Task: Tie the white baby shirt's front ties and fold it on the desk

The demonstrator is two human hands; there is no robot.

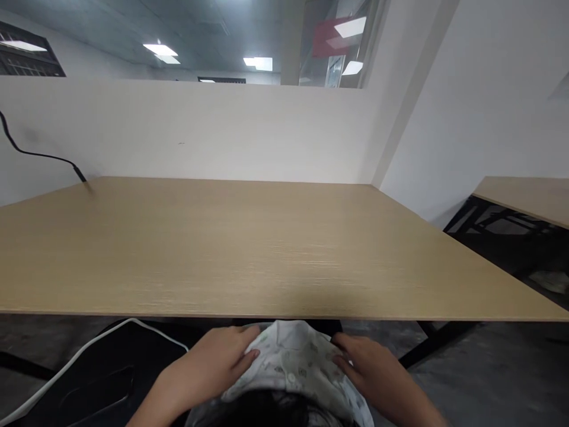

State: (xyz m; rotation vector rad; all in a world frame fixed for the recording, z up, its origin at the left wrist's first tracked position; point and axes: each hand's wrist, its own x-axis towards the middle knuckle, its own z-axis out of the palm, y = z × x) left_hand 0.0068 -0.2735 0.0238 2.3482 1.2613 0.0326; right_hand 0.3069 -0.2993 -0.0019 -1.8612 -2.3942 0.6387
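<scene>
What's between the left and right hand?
In the head view, a white printed cloth fills the stretch between the left hand and the right hand. Both hands touch its edges.

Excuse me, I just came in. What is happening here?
A person has their left hand and right hand on a white cloth printed with small grey-green figures. The cloth is low down, just below the near edge of a light wood-grain table. I cannot tell if the hands grip the cloth or only rest on it. A black padded item with white piping is left of the hands.
</scene>
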